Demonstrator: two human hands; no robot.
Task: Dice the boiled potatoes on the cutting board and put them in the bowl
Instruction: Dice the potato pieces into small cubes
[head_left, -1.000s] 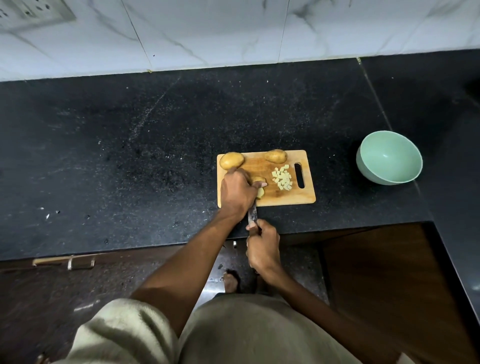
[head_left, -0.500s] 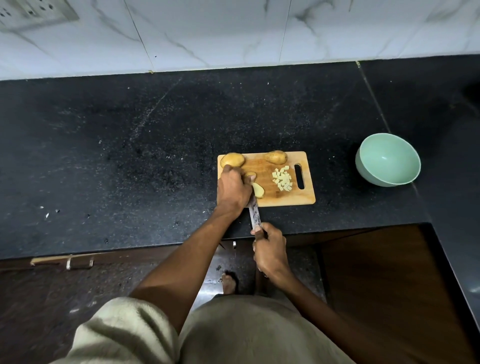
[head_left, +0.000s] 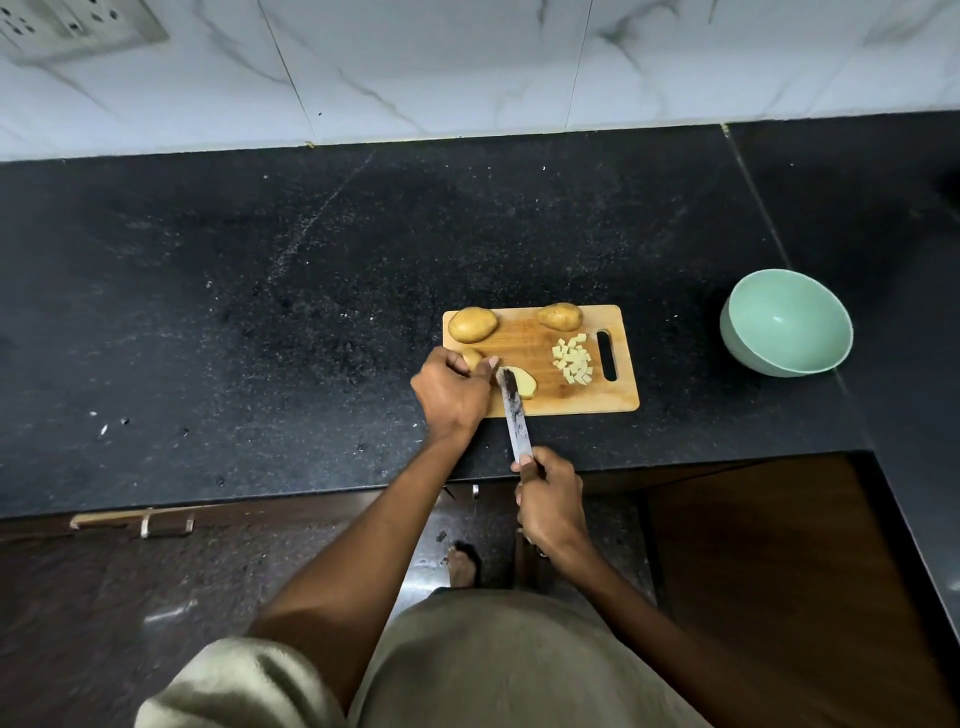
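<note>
Two whole potatoes (head_left: 472, 325) sit along the wooden cutting board's (head_left: 576, 400) far edge; pale cubes (head_left: 572, 360) heap beside its handle slot. Left hand (head_left: 453, 391) grips a potato piece (head_left: 471, 358); right hand (head_left: 549, 503) clasps the knife (head_left: 514, 413), its tip on a slice (head_left: 524, 383). One round mint bowl (head_left: 785, 322) stands near the counter's right corner.

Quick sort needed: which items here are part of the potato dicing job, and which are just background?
In the job:
cutting board
two whole potatoes
potato piece, held by left hand
cut slice by the blade
diced cubes
knife, held by right hand
green bowl, nothing in it

Just there:
wall socket
black counter
</note>
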